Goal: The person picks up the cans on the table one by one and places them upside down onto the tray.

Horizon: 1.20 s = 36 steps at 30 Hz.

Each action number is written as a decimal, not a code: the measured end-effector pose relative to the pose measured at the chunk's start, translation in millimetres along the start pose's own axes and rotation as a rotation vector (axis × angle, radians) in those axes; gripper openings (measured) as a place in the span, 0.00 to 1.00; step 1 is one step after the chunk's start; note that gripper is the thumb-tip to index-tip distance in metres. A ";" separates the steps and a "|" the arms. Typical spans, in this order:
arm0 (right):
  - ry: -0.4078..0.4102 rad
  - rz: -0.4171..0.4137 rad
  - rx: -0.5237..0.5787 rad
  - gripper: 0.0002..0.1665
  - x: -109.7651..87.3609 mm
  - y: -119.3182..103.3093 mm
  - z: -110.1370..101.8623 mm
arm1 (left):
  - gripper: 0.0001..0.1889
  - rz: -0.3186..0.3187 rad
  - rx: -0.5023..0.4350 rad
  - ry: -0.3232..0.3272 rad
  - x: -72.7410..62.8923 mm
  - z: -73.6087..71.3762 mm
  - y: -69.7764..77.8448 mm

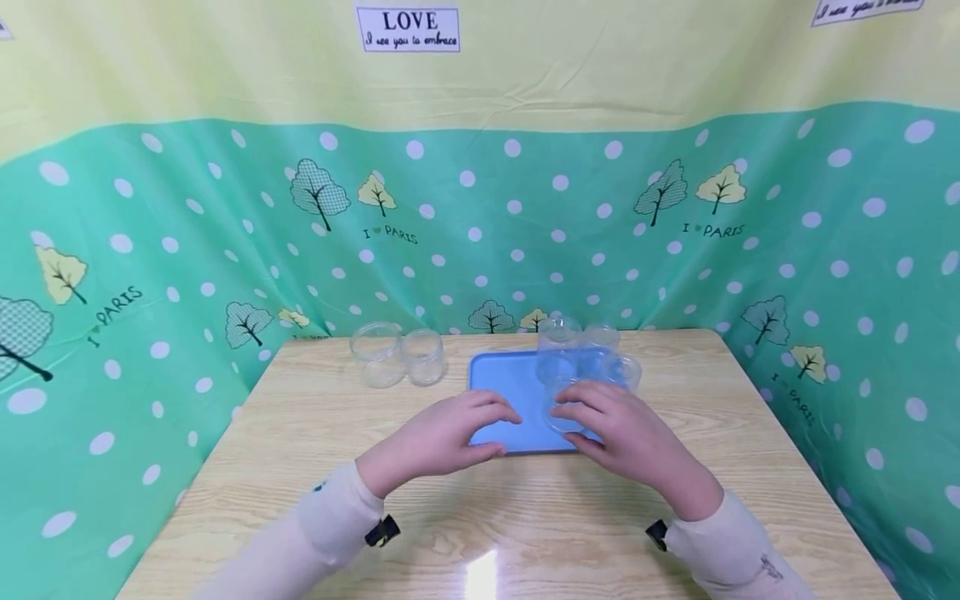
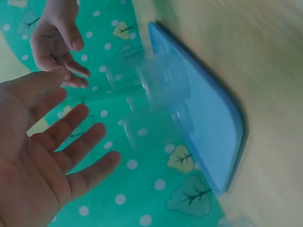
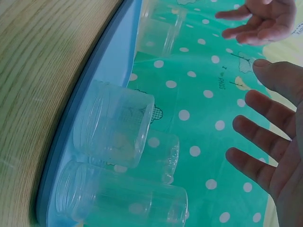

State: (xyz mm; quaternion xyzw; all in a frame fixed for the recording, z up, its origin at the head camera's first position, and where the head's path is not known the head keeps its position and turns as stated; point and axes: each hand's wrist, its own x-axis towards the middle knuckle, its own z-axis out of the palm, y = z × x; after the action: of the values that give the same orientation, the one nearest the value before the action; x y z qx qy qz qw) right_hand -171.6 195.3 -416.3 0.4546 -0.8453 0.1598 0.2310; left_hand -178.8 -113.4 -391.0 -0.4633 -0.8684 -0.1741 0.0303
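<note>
Left hand (image 1: 448, 429) and right hand (image 1: 626, 429) spread empty fingers; the front clear jar (image 3: 116, 126) on the tray (image 1: 506, 382) looks light, stiff, slippery, best cupped around its middle

Left hand (image 1: 442, 433) and right hand (image 1: 630, 429) held apart, palms turned toward each other, fingers (image 2: 94, 174) loosely spread, sleeved forearms (image 1: 307, 533) angled inward

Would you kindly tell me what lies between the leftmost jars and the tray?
Only bare table separates the jars from the tray in the head view.
</note>
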 end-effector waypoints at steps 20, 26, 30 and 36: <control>0.005 -0.044 0.002 0.22 -0.8 -0.4 3.7 | 0.26 -0.315 0.065 -0.175 48.1 -52.9 -77.4; 0.009 -0.062 -0.013 0.20 -1.1 -0.6 6.9 | 0.28 -0.404 0.105 -0.211 52.3 -54.8 -108.0; 0.003 -0.063 -0.007 0.19 -1.8 -1.5 6.8 | 0.28 -0.441 0.143 -0.263 54.2 -57.7 -121.2; -0.001 -0.043 -0.001 0.19 -1.7 -1.2 3.7 | 0.31 -0.422 0.133 -0.333 63.5 -66.0 -137.4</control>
State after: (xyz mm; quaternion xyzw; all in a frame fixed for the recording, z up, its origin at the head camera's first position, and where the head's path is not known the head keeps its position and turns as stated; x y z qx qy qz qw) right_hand -170.7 194.0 -420.2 0.4727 -0.8355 0.1543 0.2340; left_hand -334.1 -154.9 -353.2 -0.2912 -0.9483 -0.0406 -0.1192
